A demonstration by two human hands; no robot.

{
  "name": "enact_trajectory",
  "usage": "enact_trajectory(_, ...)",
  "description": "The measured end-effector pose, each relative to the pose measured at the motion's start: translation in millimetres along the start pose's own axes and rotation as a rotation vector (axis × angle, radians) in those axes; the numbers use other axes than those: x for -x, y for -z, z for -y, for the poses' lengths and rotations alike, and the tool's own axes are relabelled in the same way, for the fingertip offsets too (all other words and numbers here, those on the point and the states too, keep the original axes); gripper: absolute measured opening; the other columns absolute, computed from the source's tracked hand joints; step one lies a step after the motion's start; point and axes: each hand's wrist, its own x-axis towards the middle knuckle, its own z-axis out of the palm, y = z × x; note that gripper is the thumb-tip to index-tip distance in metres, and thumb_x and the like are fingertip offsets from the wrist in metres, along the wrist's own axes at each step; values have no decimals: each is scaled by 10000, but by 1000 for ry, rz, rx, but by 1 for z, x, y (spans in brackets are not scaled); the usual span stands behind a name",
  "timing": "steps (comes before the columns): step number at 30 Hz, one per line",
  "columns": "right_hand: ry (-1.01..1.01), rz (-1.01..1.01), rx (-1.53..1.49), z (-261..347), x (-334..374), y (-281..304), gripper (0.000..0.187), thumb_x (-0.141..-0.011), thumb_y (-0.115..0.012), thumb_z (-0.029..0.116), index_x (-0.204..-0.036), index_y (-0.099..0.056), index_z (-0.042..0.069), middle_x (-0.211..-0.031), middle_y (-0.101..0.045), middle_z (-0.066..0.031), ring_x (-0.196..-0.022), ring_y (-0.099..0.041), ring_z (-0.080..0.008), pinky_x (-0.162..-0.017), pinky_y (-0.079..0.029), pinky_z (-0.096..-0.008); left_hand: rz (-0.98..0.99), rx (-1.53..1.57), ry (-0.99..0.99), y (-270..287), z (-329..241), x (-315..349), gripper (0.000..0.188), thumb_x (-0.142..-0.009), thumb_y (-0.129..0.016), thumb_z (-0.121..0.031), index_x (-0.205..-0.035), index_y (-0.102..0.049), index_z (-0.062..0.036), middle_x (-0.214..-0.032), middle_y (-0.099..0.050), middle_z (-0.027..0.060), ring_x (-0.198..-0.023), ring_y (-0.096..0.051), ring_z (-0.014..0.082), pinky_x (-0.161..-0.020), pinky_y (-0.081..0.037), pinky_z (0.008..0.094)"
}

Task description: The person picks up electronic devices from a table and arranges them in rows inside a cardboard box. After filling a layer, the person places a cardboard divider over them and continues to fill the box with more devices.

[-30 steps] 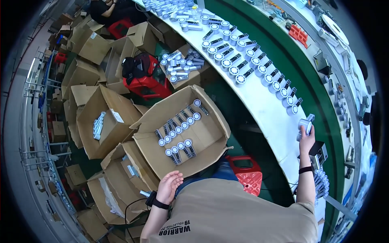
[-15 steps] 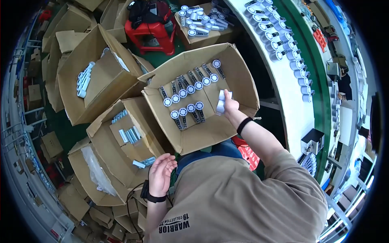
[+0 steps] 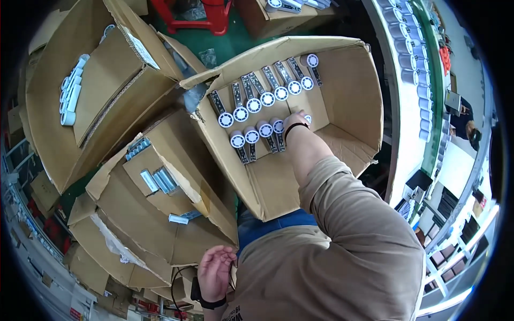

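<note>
My right hand point(image 3: 295, 121) is down inside the open cardboard box point(image 3: 278, 187) in front of me, its fingers closed around a grey device with a round head point(image 3: 308, 118). Much of that device is hidden by the hand. Beside it stands a short row of like devices point(image 3: 265, 129), pale grey with round slotted heads and dark patterned handles. Farther back in the box runs a longer row of the same devices point(image 3: 267, 99). My left hand point(image 3: 215, 272) hangs at my left side, fingers loosely bent and apart, holding nothing.
Left of the box stand a carton with light-blue parts point(image 3: 163, 181) and a bigger one with pale tubular parts point(image 3: 72, 93). A red stool point(image 3: 214, 18) is behind. On the right, a white bench point(image 3: 400, 155) carries rows of grey devices point(image 3: 409, 59).
My right hand has gone from the box's right side down to the near row, taking the grey device with it. The view has shifted closer over the box. My left hand stays low.
</note>
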Motion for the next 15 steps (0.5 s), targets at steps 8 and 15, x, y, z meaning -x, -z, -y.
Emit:
enact_trajectory(8,93,362,336,18,-33,28,592,-928,-479,322,-1464,-257,207,-1486,-318,7,-1205,-498,-146,-911,-473,-349,-3,16,22,18,-12,-18,268,-927,-439,-38,-1171,-508,48,-1100,-590,195,-976,-587,256,-908,-459,382)
enact_trajectory(15,95,549,-36,23,3,57,635,-902,-514,294,-1467,-237,211,-1465,-342,-13,-1229,-480,-197,-923,-467,-405,-2,-25,37,12,-7,-24,276,-929,-433,-37,-1183,-502,48,-1113,-585,198,-987,-588,258,-916,-455,377)
